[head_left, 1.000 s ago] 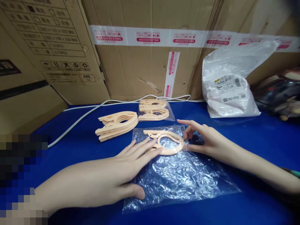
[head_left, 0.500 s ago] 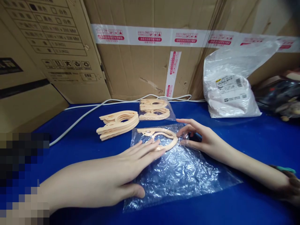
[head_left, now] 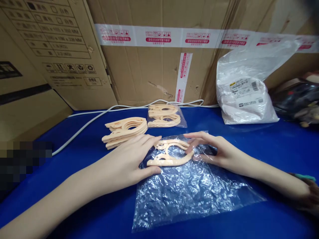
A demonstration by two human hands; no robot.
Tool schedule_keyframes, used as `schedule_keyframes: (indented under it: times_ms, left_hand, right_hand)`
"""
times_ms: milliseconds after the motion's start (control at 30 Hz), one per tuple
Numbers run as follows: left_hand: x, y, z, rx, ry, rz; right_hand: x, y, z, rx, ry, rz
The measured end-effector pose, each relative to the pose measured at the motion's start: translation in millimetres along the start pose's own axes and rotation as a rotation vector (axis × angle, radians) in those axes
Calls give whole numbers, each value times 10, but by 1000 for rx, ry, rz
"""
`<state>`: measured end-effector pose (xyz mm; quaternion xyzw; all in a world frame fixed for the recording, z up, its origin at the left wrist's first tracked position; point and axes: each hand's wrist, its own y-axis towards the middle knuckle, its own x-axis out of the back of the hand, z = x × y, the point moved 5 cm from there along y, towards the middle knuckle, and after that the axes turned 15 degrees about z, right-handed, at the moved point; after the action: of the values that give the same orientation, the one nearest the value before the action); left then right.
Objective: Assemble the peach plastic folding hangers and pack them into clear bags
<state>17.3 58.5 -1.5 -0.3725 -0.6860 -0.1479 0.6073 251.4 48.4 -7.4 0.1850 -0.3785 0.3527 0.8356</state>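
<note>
A few peach plastic curved pieces point(head_left: 169, 154) lie stacked on a clear plastic bag point(head_left: 189, 189) spread on the blue table point(head_left: 274, 146). My left hand point(head_left: 129, 161) cups the stack's left end, its thumb by the lower edge and its fingers curved over the top. My right hand point(head_left: 215, 149) holds the stack's right end between thumb and fingers. Both hands press the pieces together from the sides.
A loose stack of the same peach pieces point(head_left: 124, 131) lies left of centre, and a small bagged set point(head_left: 164, 116) sits behind. A white cable point(head_left: 87, 122) runs along the back. A white filled bag point(head_left: 244, 93) stands at right, cardboard boxes point(head_left: 154, 66) behind.
My left hand has lifted from lying flat on the bag and now cups the left end of the pieces. The pieces have been pushed together and turned a little; my right hand closed in.
</note>
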Motion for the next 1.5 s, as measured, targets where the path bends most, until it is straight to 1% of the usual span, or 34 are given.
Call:
schedule_keyframes:
  times_ms: [200, 333, 400, 500, 600, 667, 733, 800, 900, 967, 1033, 1200, 1367, 1433, 1500]
  left_hand:
    - [17, 13, 30, -13, -64, 14]
    - [15, 33, 47, -54, -81, 5]
    - [11, 41, 46, -75, -87, -1]
    - [1, 42, 25, -110, -96, 6]
    - [-16, 35, 8, -106, -66, 34]
    - [-26, 28, 6, -85, -44, 51]
    - [-34, 19, -4, -90, -39, 57]
    - [-48, 11, -16, -102, -49, 62]
    - [-93, 5, -28, -97, -53, 98]
    - [-111, 2, -38, -97, -45, 107]
    - [-108, 0, -50, -101, -39, 99]
    - [-86, 6, -61, -69, -16, 129]
    - [-24, -6, -88, -81, -2, 75]
    - [47, -20, -68, -86, 2, 29]
    - [158, -40, 9, -79, 16, -46]
  right_hand:
    - [-29, 3, 38, -13, -139, -72]
    - [-43, 16, 40, -22, -198, -94]
    - [-48, 21, 31, -17, -156, -95]
    - [-44, 23, 15, -15, -28, -95]
    - [-18, 18, 21, -28, 77, -93]
    - [19, 5, 33, -53, 72, -93]
    - [72, -20, 34, -100, 7, -96]
    - [124, -53, 22, -148, -76, -73]
    - [172, -102, -5, -187, -148, 21]
    - [190, -127, 2, -172, -166, 78]
    - [199, -137, 33, -135, -195, 114]
    - [162, -116, 107, -73, -280, 195]
    - [167, -115, 112, -68, -281, 170]
    - [184, -135, 88, -90, -295, 135]
    - [211, -162, 52, -122, -315, 88]
